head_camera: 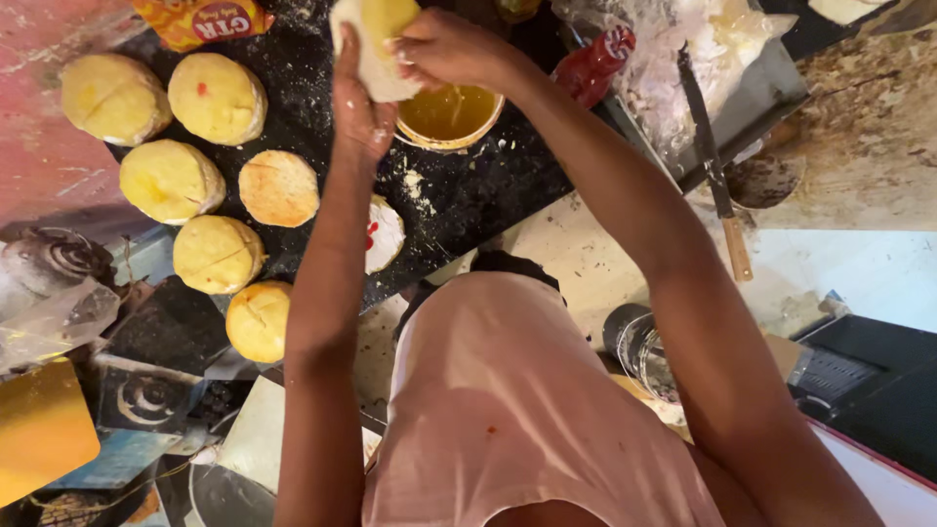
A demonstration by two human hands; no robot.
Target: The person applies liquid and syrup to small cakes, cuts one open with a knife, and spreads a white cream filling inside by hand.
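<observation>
My left hand [357,107] holds a split pale bun [376,39] up over the black griddle [468,185]. My right hand [444,47] presses on the bun's upper side, fingers curled against it. Just beneath both hands stands a small bowl of yellow butter-like fat [449,115]. Several yellow buns [217,98] lie on the griddle's left part, one flat toasted half [279,187] among them. A white half with a red smear [385,234] lies partly hidden behind my left forearm.
A red sauce bottle [595,63] lies right of the bowl, beside crumpled clear plastic [683,59]. A long knife with a wooden handle [717,176] rests on a metal tray. An orange packet [200,20] sits at the top left; a steel container [639,346] stands by my right arm.
</observation>
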